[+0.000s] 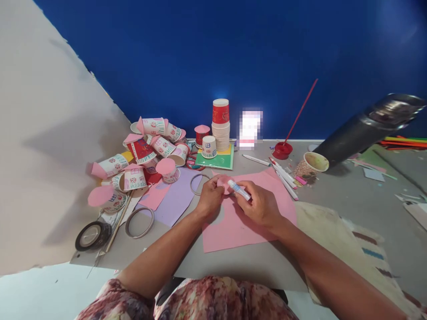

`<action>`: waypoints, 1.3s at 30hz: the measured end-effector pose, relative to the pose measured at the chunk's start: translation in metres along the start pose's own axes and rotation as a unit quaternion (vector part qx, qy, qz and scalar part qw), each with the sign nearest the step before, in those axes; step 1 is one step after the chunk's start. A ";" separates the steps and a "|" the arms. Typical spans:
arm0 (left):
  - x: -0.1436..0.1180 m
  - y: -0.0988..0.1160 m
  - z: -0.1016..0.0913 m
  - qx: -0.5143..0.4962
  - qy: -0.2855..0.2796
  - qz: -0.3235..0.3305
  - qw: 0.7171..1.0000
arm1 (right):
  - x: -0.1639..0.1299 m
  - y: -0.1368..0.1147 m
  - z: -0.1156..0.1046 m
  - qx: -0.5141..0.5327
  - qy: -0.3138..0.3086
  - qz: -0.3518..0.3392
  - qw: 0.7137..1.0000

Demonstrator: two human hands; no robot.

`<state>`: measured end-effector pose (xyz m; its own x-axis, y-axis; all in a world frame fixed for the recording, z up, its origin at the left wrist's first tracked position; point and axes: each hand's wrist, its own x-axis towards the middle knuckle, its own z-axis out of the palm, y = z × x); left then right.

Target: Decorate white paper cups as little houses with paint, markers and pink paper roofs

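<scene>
- The pink paper disc (224,182) is held over the pink sheet (230,233), at the front of the left hand (210,198), with its left edge pinched between thumb and fingers.
- The glue stick (239,190) is laid slantwise to the disc's right, its long axis running from upper left to lower right; its upper-left end is overlapped with the disc's right edge in this view, though whether the two are touching cannot be told.
- The glue stick's lower-right part is clasped by the right hand (262,202), that grip being closed around the barrel with its end pointed toward the disc.
- Of the two hands, the left is set nearer to the disc; the right is kept apart from it by the stick's length.
- Just left of the left hand, a grey ring (191,186) is rested partly on the purple sheet (175,206).
- Farther out on the tabletop (187,255), markers (287,183) are scattered at right and decorated cups (135,178) are heaped at left.
</scene>
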<state>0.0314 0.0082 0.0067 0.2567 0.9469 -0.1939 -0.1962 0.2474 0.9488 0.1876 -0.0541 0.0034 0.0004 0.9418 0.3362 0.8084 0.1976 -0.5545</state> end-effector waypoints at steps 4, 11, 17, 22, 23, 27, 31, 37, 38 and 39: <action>-0.007 0.004 0.007 0.022 -0.027 0.012 0.999 | 0.001 0.002 0.003 -0.061 -0.009 -0.022 0.998; -0.017 0.004 0.010 0.141 -0.053 0.098 0.984 | 0.000 0.001 0.003 -0.120 -0.001 -0.032 0.992; -0.017 -0.002 0.009 0.153 -0.043 0.116 0.980 | 0.000 -0.002 0.003 -0.151 0.006 -0.020 0.988; -0.019 -0.007 0.009 0.159 -0.051 0.122 0.978 | 0.000 -0.004 0.003 -0.149 0.000 0.028 0.988; -0.020 -0.007 0.009 0.155 -0.051 0.121 0.979 | 0.001 -0.004 0.003 -0.146 -0.002 0.033 0.989; -0.019 -0.002 0.008 0.121 -0.067 0.097 0.986 | 0.002 -0.001 -0.001 -0.124 -0.006 0.005 0.992; -0.012 0.001 0.005 0.055 -0.058 0.052 0.995 | 0.002 0.003 -0.001 -0.119 -0.024 -0.042 0.992; -0.011 -0.003 0.003 0.059 -0.034 0.061 0.996 | -0.001 0.001 0.001 -0.146 -0.014 -0.056 0.988; -0.012 -0.005 0.003 0.070 -0.026 0.069 0.995 | -0.001 -0.001 0.000 -0.148 -0.009 -0.050 0.988; -0.013 -0.007 0.003 0.075 -0.019 0.070 0.995 | -0.001 -0.001 0.000 -0.148 -0.005 -0.041 0.988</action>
<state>0.0323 -0.0069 0.0039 0.2728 0.9608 -0.0501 -0.0897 0.0773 0.9930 0.1863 -0.0556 0.0036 -0.0780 0.9288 0.3622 0.9422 0.1874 -0.2778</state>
